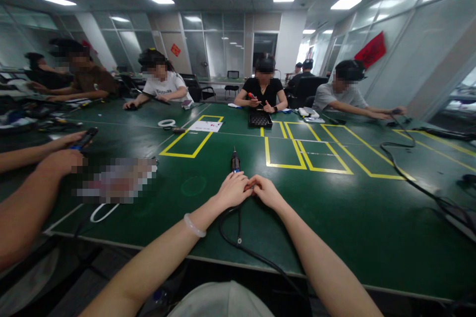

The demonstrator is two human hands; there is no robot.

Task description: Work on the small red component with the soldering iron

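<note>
My left hand [233, 189] is wrapped round an electric screwdriver [235, 161], black with a blue ring, whose thin bit points away from me over the green table. Close against it, my right hand [263, 189] has its fingers curled in, meeting the left fingertips; what lies between them is hidden. A black cable [223, 230] loops from under my hands down over the table's front edge, with a small round metal ring beside it.
Yellow tape outlines [286, 166] mark the green table [156, 230]. Ahead, a person sits behind a black tray [260, 119]. At left, a co-worker's hands hold a dark tool [88, 137]. A white paper [206, 126] lies farther off; a thick black cable [412, 181] runs at right.
</note>
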